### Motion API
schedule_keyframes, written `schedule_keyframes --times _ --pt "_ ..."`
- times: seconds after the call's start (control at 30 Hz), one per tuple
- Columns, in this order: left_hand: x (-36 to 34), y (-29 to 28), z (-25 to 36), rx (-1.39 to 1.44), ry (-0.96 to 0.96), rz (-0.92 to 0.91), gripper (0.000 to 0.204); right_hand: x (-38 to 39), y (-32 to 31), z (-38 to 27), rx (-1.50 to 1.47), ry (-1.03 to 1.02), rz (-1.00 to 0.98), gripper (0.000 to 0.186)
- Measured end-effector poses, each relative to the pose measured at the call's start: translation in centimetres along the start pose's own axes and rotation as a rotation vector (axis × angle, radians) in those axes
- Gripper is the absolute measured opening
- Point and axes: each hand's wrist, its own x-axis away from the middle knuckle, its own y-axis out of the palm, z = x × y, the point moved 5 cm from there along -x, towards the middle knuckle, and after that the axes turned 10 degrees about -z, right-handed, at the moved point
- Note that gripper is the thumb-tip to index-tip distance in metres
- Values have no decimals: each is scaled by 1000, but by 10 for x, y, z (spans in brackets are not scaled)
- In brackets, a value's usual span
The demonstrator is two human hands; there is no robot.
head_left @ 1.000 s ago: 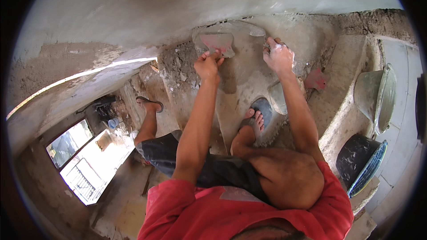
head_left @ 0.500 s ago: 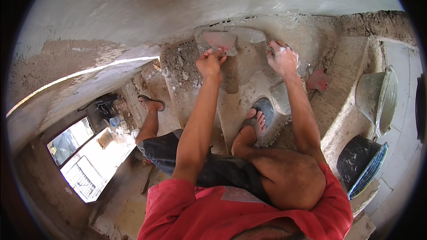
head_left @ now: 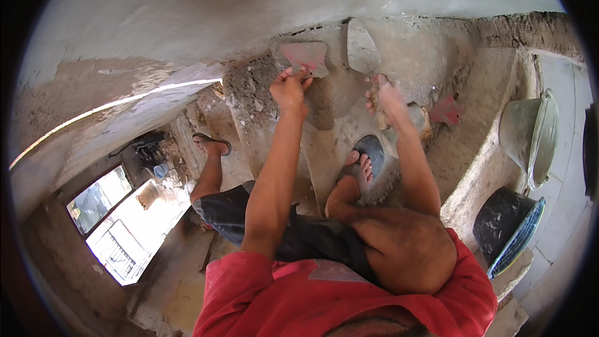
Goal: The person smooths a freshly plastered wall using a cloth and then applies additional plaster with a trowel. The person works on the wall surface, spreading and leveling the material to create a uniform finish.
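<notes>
Trowel (head_left: pixel 362 48) in right hand (head_left: pixel 389 101), flat piece (head_left: pixel 307 54) in left (head_left: pixel 289 93)

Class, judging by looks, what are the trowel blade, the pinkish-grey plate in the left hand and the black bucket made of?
Trowel blade: probably metal, dull grey; it looks thin and stiff.
Pinkish-grey plate: perhaps plastic, matt; thin, reddish under grey smears.
Black bucket: likely plastic; smooth dark wall, pale splatters.
</notes>
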Motion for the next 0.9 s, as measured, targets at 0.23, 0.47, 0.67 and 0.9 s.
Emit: schedule_keyframes --times 0.23,0.47,0.67,0.9 --pt "4 -22 7 17 56 20 32 -20 78 4 -596 94 -154 34" --pt "16 -67 18 58 107 69 18 -16 121 -2 -421 83 -94 34" --pt "22 -69 17 34 106 47 15 -10 119 -6 -162 40 -56 37" --pt "21 -66 17 53 143 123 19 -14 127 1 145 -44 -110 46"
